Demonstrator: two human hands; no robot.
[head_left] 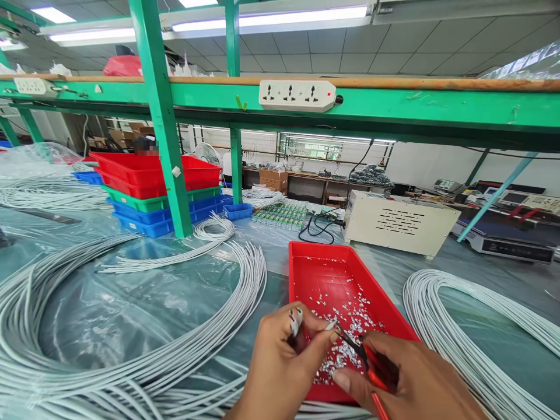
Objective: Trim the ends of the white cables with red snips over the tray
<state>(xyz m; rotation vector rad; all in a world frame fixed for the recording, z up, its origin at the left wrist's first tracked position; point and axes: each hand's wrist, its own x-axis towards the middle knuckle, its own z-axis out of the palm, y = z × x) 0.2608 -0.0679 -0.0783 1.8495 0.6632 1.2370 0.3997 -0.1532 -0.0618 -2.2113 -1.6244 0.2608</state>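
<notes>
Over the red tray [321, 273], my left hand [282, 364] is closed, pinching the end of a white cable [331, 325] between thumb and forefinger. A white piece with dark marks also shows near the knuckle of my left forefinger. My right hand [415, 373] is wrapped round red-handled cutters [373, 367]. Their dark jaws meet the cable end at my left fingertips; whether the blades are closed on it I cannot tell. Small silvery scraps [350, 350] lie scattered in the tray below both hands.
Bundled white cables [219, 326] curve across the left, with another coil [441, 315] at right. Beyond the tray stands a cream metal box [398, 224]. Stacked plastic trays [149, 204] sit behind a green post [164, 128]. A green shelf beam [394, 108] crosses above.
</notes>
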